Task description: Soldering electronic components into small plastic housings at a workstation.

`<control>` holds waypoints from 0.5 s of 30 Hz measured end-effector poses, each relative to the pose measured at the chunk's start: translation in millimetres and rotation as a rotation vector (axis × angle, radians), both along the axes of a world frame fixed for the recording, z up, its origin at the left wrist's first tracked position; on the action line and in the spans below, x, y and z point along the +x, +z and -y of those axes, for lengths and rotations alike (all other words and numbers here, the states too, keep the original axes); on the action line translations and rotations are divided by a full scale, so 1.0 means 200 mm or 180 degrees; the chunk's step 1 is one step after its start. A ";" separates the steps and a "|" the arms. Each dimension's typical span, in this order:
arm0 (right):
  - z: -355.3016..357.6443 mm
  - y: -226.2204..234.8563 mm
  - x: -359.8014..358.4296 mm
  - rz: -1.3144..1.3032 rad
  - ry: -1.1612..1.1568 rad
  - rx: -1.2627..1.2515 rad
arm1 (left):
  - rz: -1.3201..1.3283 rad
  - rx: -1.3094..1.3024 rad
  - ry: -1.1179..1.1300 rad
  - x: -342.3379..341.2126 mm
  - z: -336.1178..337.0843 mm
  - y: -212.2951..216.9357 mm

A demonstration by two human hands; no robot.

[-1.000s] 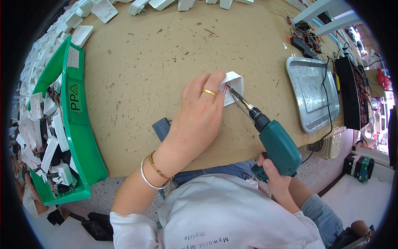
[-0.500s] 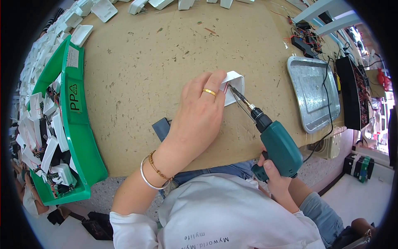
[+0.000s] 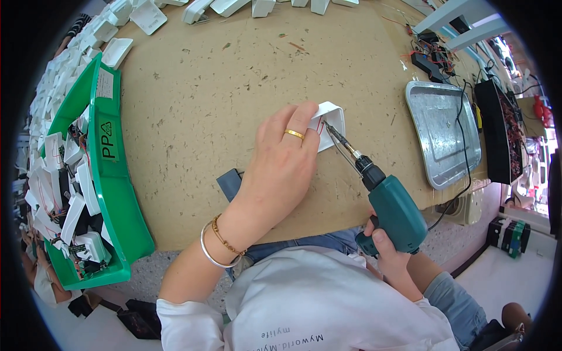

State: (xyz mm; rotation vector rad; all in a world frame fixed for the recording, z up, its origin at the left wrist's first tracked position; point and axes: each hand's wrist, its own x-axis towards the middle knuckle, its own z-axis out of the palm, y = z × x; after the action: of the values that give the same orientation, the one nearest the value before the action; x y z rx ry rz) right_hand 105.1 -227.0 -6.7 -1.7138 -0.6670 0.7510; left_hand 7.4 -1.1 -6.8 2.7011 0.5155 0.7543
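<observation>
The left hand [image 3: 281,167] lies flat over a small white plastic case [image 3: 331,120] near the middle of the tabletop [image 3: 193,117], fingers [image 3: 301,126] pressed together on its near edge, seemingly to pin it so it cannot turn under the tool. The right hand [image 3: 389,254], at about 5 o'clock from the case, wraps its fingers around the grip of a green electric screwdriver [image 3: 392,207], whose bit slants up toward 11 o'clock into the open case. Whether the bit tip sits on a screw is too small to tell, and the palm hides much of the case. At 9 o'clock a green bin [image 3: 117,193] holds more white cases; at 3 o'clock lies a metal tray [image 3: 442,131].
</observation>
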 end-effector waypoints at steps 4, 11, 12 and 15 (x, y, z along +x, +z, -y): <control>-0.01 0.01 0.00 0.0056 0.0021 -0.0024 | -0.0023 -0.0008 -0.0001 0.00 0.01 0.01; 0.00 0.01 0.00 0.0095 0.0034 -0.0092 | 0.0014 0.0031 -0.0006 0.00 0.01 0.00; 0.00 0.01 0.00 0.0095 0.0035 -0.0094 | 0.0020 0.0020 -0.0007 0.00 0.01 0.00; 0.01 0.01 0.00 0.0073 0.0031 -0.0187 | 0.0017 0.0009 -0.0004 0.00 0.01 0.00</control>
State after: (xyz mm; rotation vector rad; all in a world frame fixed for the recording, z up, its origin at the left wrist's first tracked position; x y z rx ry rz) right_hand 106.0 -229.7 -5.3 -1.7760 -0.6752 0.7655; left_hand 8.0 -2.8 -6.5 2.7011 0.5116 0.7621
